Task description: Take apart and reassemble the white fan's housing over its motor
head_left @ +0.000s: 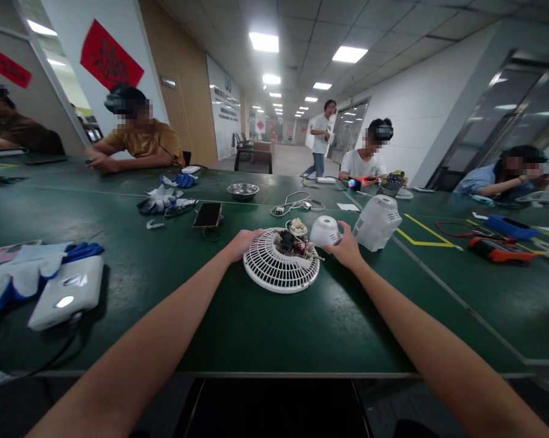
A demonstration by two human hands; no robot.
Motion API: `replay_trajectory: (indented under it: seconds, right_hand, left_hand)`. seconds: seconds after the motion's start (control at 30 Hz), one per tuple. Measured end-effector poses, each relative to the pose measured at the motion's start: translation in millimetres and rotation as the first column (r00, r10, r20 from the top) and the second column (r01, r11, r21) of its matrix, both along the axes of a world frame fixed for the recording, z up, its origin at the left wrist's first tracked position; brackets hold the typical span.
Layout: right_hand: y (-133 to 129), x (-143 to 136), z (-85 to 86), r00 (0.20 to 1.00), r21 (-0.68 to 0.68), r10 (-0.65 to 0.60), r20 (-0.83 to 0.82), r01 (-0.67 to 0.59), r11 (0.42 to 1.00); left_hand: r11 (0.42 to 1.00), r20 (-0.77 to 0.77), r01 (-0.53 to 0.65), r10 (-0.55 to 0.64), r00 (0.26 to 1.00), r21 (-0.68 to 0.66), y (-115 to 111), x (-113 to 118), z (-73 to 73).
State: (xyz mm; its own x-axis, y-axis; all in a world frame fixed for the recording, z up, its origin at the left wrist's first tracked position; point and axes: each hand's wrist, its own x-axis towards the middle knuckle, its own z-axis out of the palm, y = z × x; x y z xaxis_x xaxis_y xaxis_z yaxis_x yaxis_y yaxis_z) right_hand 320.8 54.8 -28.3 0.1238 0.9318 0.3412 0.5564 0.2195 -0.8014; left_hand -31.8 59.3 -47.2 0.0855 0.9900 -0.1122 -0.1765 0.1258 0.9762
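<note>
A round white fan grille (274,271) lies flat on the green table (265,328), with a small motor and circuit parts (295,242) sitting on its middle. My left hand (243,242) rests on the grille's left rim and steadies it. My right hand (346,246) grips a small white dome-shaped cover (324,231) just right of the motor. A larger white fan housing (377,222) stands behind my right hand.
A phone (207,214), a metal bowl (243,190), gloves (165,198) and a white cable (295,204) lie beyond the grille. A white power bank (67,292) and gloves sit at the left. Red and blue tools (502,249) lie at the right. Other people sit around the table.
</note>
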Motion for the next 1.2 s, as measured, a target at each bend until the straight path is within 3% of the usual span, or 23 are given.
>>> replay_trajectory:
  seconds: [0.13,0.23,0.3,0.4,0.5,0.6,0.67,0.97,1.2]
  right_hand:
    - [-8,-14,10.5,0.874,-0.139,0.068,-0.482,-0.153,0.979]
    - [-22,-33,18.4,0.727,-0.156,0.143,-0.672,-0.327,0.932]
    - [-32,-48,21.1,0.676,-0.1,0.182,-0.714,-0.356,0.929]
    - [-48,-64,23.5,0.731,0.037,0.305,-0.611,-0.359,0.933]
    - [-59,-68,27.0,0.847,0.109,0.442,-0.296,-0.43,0.896]
    - [-64,-64,30.9,0.888,0.155,0.453,0.082,-0.461,0.874]
    - [-64,-61,32.2,0.878,0.174,0.433,0.202,-0.467,0.867]
    - [-58,-53,29.3,0.838,0.194,0.437,0.326,-0.512,0.837]
    - [-60,-55,29.4,0.842,0.115,0.431,0.323,-0.487,0.866]
  left_hand:
    - [1.0,-0.001,-0.005,0.005,1.0,0.012,-2,2,1.8]
    - [1.0,-0.006,-0.003,0.003,1.0,0.017,-4,3,3.4]
    - [1.0,-0.012,-0.003,0.003,1.0,0.017,-5,4,4.8]
    - [1.0,-0.016,0.0,0.0,1.0,0.018,-7,4,6.6]
    - [1.0,-0.018,-0.001,0.001,1.0,0.026,-9,5,7.4]
    - [0.999,-0.029,-0.004,0.006,1.0,0.042,-10,5,7.2]
    - [0.999,-0.034,-0.002,0.004,0.999,0.045,-10,4,7.1]
    - [1.0,-0.059,0.017,-0.015,0.998,0.026,-6,2,5.5]
    - [0.999,-0.069,0.019,-0.016,0.997,0.042,-9,3,7.0]
